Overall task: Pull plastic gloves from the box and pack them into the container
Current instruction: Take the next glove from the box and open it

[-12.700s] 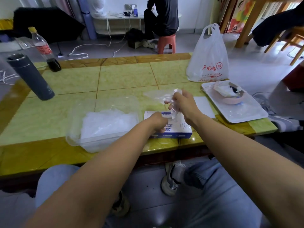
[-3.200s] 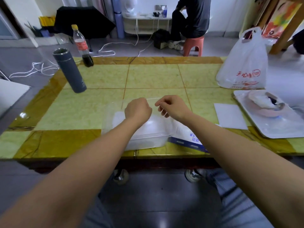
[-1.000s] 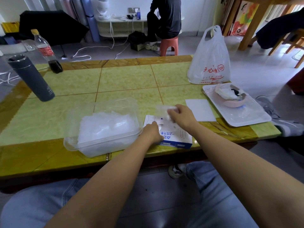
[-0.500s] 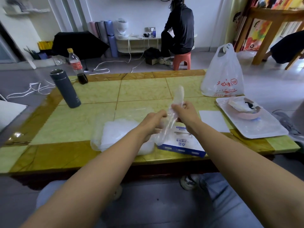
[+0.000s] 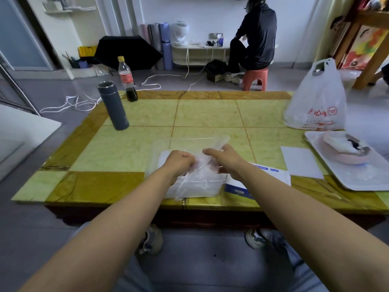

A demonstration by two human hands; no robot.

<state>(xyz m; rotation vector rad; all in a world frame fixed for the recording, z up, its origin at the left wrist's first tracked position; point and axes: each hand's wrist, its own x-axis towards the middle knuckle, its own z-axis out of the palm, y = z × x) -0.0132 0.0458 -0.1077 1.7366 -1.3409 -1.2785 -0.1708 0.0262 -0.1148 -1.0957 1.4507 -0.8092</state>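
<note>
Both hands have dropped since half a sec ago: then the glove stood near upright above the box, now it lies slanted low over the container. Left hand has its fingers curled tight, pinching the glove at its near end. Right hand grips the far end, fingers closed on the film w/ one finger stuck out straight toward 9 o'clock. Glove is clear & thin, stretched btw the two hands, w/ a loose tail hanging toward 6 o'clock over the container's near wall. Container sits at the 6 o'clock edge of the desk & already holds a white heap of gloves. Box lies just beside it at 3 o'clock, partly hidden by the right forearm.

Step in hand, I judge: lay this glove flat on the heap. To do it well, keep light tension btw both hands so the film doesn't crumple, & lower it level, not end-first. Tuck the hanging tail inside the wall first, else it drapes outside & may get dragged out w/ the next pull. Let go one hand at a time, pressing down w/ the other, since film this light prob clings to skin & lifts back out. Flask at 10 o'clock & bag at 2 o'clock are well apart, no bother.
</note>
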